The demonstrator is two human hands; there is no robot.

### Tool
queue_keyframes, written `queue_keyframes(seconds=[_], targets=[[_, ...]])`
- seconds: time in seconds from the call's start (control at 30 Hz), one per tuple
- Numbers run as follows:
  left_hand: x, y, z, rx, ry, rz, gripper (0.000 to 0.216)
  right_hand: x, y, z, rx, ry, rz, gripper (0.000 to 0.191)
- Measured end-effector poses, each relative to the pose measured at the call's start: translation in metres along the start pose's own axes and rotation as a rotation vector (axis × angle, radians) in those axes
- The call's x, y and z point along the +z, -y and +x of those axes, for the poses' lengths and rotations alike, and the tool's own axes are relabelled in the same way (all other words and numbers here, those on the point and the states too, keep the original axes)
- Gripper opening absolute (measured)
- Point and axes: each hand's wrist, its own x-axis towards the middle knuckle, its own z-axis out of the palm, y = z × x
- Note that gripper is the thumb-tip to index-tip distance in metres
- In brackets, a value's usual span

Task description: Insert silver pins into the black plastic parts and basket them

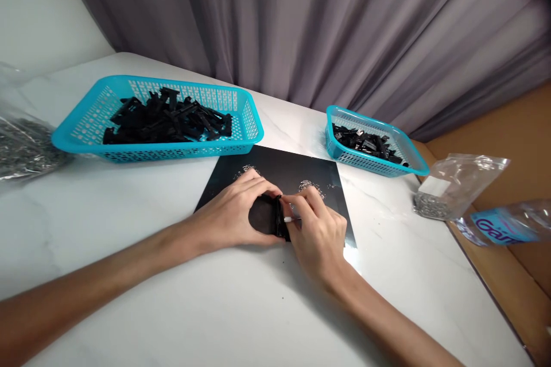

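Both my hands meet over a black mat on the white table. My left hand is closed, its fingers and thumb pinching a small black plastic part held upright on the mat. My right hand is closed too, pinching a small silvery metal piece against the right side of that black part. Two little heaps of shiny metal bits lie on the mat just beyond my fingers.
A large turquoise basket of black plastic parts stands at the back left, a smaller one at the back right. Plastic bags of metal bits lie at the far left and right. A water bottle lies at the right edge.
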Motion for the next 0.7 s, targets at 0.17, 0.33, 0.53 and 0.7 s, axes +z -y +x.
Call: queue_keyframes(seconds=[0.17, 0.33, 0.53, 0.7], targets=[[0.004, 0.001, -0.001, 0.042, -0.027, 0.0, 0.048, 0.0, 0.002, -0.005, 0.005, 0.025, 0.051, 0.035], [0.005, 0.004, -0.001, 0.045, -0.033, -0.009, 0.049, 0.002, 0.001, -0.009, 0.018, 0.032, 0.141, 0.038], [0.003, 0.006, -0.002, -0.056, 0.006, -0.034, 0.058, -0.01, -0.008, 0.004, 0.195, 0.163, 0.455, 0.025], [0.001, 0.006, -0.003, -0.08, 0.019, -0.034, 0.06, -0.016, -0.023, 0.019, 0.407, 0.266, 0.758, 0.018]])
